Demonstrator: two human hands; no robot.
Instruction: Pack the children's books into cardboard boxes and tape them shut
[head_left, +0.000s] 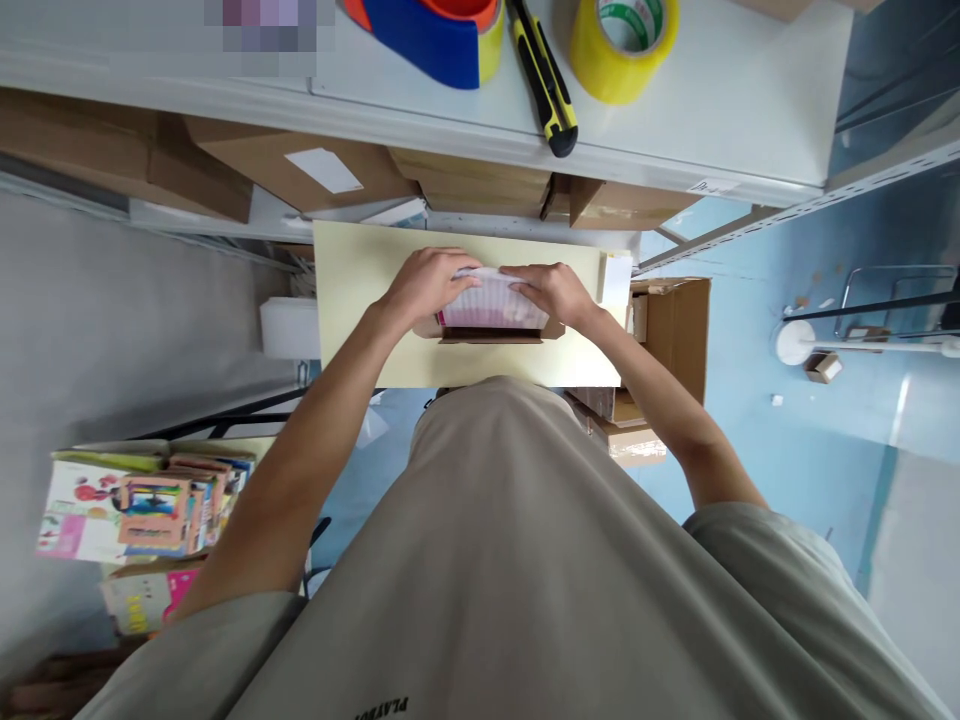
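A small open cardboard box sits on a pale yellow work surface right below me. A white and pink wrapped packet rests in the box. My left hand presses on the packet's left top edge. My right hand presses on its right top edge. Both hands grip the packet from above, fingers curled over it. My grey shirt hides the near edge of the surface.
On the white shelf above lie a blue and orange tape dispenser, a yellow and black utility knife and a yellow tape roll. Cardboard boxes sit under it. Colourful booklets are stacked at lower left; another open carton stands right.
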